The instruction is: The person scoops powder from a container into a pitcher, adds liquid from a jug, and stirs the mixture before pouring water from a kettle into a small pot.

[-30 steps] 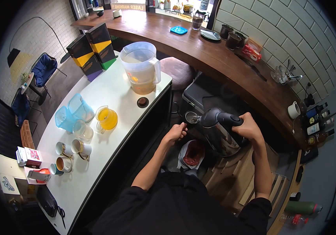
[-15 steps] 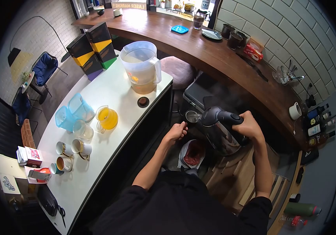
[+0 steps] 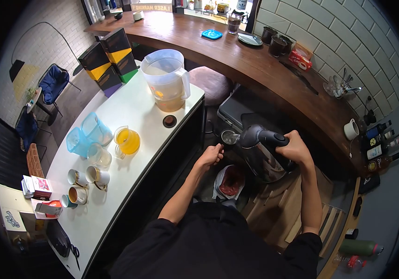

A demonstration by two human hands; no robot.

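Note:
My right hand [image 3: 295,148] is wrapped round the black handle of an electric kettle [image 3: 265,158] with a shiny body. The kettle tilts to the left, its spout close to the rim of a small round clear cup [image 3: 229,136]. At the cup's near left side, the fingers of my left hand [image 3: 211,156] are pinched together on it; the exact grip is partly hidden. Clear liquid appears to be in the cup. Below my hands stands a lined bin [image 3: 223,191] with dark red contents.
On the white counter [image 3: 148,139] to the left stand a large plastic pitcher [image 3: 164,79], a glass jug of orange liquid [image 3: 128,141], blue jugs [image 3: 96,128] and several mugs [image 3: 98,175]. A wooden bar [image 3: 190,35] curves along the back and right. Slatted wood [image 3: 267,209] lies beneath the kettle.
Both hands, the kettle and the cup stay almost where they were. The view has shifted very slightly.

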